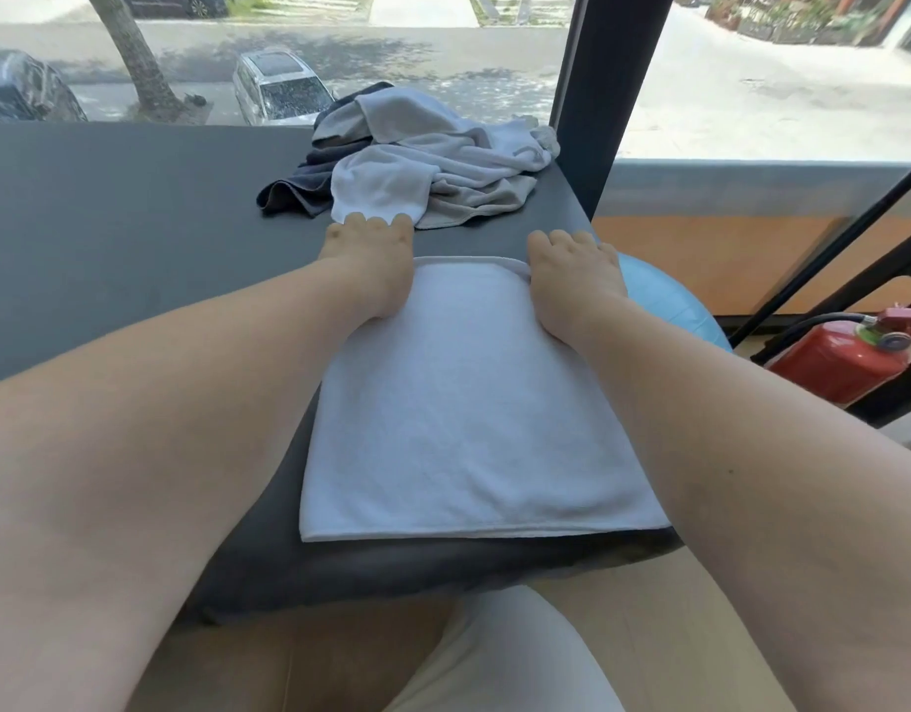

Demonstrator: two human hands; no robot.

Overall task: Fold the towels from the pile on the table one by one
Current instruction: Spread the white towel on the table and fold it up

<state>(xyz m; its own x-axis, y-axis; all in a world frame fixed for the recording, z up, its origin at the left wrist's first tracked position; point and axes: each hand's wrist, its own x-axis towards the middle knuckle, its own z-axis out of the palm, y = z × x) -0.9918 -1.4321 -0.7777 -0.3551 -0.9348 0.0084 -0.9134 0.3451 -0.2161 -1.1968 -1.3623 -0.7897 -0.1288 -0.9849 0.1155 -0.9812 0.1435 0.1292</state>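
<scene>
White towel (474, 403), folded, is pressed flat on dark surface (135, 223) by left hand (368, 264) and right hand (571, 269), fingers straight, at far corners. Just beyond, towel pile (433, 161) is heaped.

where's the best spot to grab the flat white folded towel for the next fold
Take the flat white folded towel by its two far corners, where the left hand and right hand rest, reaching over from the near side. It lies flat on the dark grey table, long side running away from the person, so drawing that short edge back should halve it neatly.
</scene>
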